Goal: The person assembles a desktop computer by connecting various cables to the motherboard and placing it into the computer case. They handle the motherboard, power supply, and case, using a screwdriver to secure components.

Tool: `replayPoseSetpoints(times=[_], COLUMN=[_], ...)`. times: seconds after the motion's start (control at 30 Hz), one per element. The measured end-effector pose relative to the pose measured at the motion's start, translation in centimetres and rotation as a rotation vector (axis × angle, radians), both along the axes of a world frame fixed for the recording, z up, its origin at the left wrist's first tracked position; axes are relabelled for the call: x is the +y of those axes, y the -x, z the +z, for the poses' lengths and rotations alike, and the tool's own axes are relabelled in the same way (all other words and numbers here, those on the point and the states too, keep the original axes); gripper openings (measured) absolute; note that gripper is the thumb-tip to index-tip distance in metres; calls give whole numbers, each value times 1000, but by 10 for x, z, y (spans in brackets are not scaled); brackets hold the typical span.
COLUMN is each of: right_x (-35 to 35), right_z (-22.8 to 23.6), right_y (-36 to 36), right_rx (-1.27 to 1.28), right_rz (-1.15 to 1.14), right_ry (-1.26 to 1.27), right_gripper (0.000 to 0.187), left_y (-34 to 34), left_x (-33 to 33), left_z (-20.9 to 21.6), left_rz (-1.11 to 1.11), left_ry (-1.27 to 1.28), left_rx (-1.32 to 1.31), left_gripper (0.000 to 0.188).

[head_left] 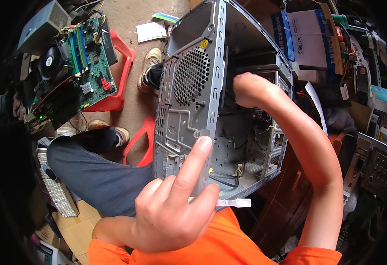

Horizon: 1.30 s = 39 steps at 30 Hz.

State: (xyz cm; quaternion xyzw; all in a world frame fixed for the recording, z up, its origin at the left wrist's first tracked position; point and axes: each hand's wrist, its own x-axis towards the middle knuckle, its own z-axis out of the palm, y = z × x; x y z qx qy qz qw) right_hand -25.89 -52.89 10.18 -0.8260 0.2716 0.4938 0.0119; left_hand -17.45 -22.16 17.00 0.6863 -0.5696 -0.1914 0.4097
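Observation:
An open grey metal computer case (215, 88) stands tilted in front of me, its inside facing right. My left hand (175, 205) is in front of its lower edge, index finger stretched out against or just over the frame. The other fingers curl round a slim white plastic tool (235, 203), whose flat end sticks out to the right; its kind is unclear. My right hand (251, 88) reaches into the upper part of the case, next to the drive bays. It is closed, with the fingertips turned away, so what it holds, if anything, is hidden.
At left, a green motherboard (92, 66) with a black fan and a power supply (45, 26) rests on a red stool (122, 75). A white keyboard (61, 190) lies lower left. Cardboard boxes (310, 42) and stacked parts crowd the right. Cables (224, 179) hang inside the case.

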Motion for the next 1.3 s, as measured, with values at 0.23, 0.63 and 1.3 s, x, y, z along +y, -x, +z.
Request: replayPoseSetpoints(times=[0.23,0.63,1.3], right_x=[-9,-20,68], right_z=[-51,57,128], right_y=[12,-19,-16], right_rx=[-240,-832,-1671], right_rz=[-255,-805,-482], right_ry=[29,-168,-660], right_gripper=[38,53,43], left_y=[3,0,-3], left_x=[3,14,19], left_z=[-5,-10,-12], left_rz=[55,65,26], left_ry=[82,107,90], left_rx=[2,18,52], left_gripper=[24,30,22])
